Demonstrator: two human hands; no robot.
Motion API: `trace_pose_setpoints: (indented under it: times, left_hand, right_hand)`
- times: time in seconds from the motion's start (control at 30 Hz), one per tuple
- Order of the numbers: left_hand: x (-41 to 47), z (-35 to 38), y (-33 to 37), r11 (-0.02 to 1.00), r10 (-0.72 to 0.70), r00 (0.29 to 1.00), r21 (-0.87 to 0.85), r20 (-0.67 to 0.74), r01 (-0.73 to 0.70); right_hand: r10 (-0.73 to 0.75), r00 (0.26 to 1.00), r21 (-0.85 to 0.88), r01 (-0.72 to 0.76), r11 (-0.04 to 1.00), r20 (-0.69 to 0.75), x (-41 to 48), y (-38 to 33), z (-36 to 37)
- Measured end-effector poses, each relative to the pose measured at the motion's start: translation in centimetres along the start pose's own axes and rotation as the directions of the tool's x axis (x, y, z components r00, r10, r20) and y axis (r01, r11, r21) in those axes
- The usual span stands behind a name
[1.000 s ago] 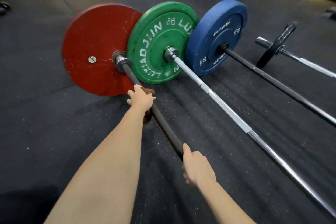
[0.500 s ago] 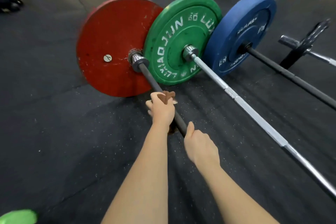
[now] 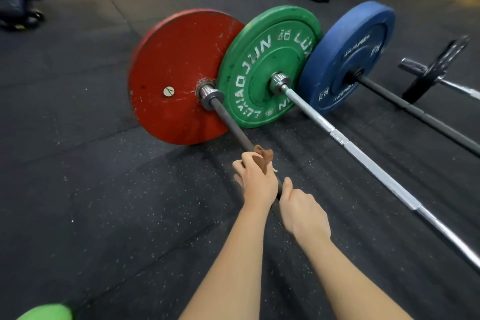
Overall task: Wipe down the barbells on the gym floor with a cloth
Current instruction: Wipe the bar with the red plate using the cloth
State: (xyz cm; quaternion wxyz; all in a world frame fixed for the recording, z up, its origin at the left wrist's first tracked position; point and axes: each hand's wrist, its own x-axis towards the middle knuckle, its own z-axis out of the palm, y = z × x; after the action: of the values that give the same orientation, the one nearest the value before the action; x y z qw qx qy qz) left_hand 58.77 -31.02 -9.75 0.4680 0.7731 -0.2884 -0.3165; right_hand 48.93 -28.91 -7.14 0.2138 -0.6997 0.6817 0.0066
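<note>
Wiping of the first barbell is the step in hand, as I judge it. The left hand (image 3: 255,182) grips a brown cloth (image 3: 265,157) that is folded around the dark bar (image 3: 231,127) of the barbell with the red plate (image 3: 171,70), near the collar but apart from it. The right hand (image 3: 302,212) lies just behind the left one on the same bar. Its thumb points along the bar and its fingers seem to curl under it, so I take it as holding the bar, though the fingertips are hidden. This barbell lies on the black rubber floor (image 3: 91,189). To its right lie three more: one with a green plate (image 3: 262,60) and a silver bar (image 3: 363,161), one with a blue plate (image 3: 345,54) and a black bar (image 3: 415,114), and one with a small black plate (image 3: 439,70).

The next move probably calls for sliding the cloth along the bar with firm pressure, while the other hand stops the bar from rolling. The other three barbells seem not yet reached.

On the green plate, raised white letters read "XIAOJUN", and "LU" stands at the upper right, cut off by the blue plate. The blue plate also carries white writing, too blurred to read. On the red plate I see no writing, only scratches and a small round silver mark.
</note>
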Motion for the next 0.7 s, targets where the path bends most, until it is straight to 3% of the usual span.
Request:
trace_pose_setpoints:
  times: [0.13, 0.27, 0.4, 0.57, 0.7]
  left_hand:
    - [1.2, -0.4, 0.4, 0.991, 0.111, 0.992, 0.08, -0.065, -0.106]
    - [8.4, -3.0, 3.3, 0.997, -0.07, 0.997, 0.035, -0.038, 0.071]
    - [15.7, -5.0, 5.2, 0.949, -0.121, 0.991, 0.301, 0.051, 0.1]
    - [17.1, -3.9, 2.1, 0.993, -0.069, 0.998, 0.1, -0.004, 0.069]
    - [15.8, -3.4, 1.8, 0.993, -0.004, 0.998, 0.117, -0.055, 0.011]
  right_hand:
    - [0.006, 1.0, 0.023, -0.005, 1.0, -0.017, -0.6, 0.0, -0.1]
    - [0.01, 1.0, -0.012, -0.01, 1.0, 0.013, 0.0, 0.5, -0.1]
    - [-0.029, 0.999, -0.041, 0.03, 0.999, 0.015, 0.3, 0.9, 0.0]
    - [-0.019, 1.0, -0.061, 0.019, 0.998, -0.001, 0.9, 0.8, 0.7]
    - [-0.008, 1.0, -0.03, 0.008, 1.0, 0.0, 0.6, 0.9, 0.5]
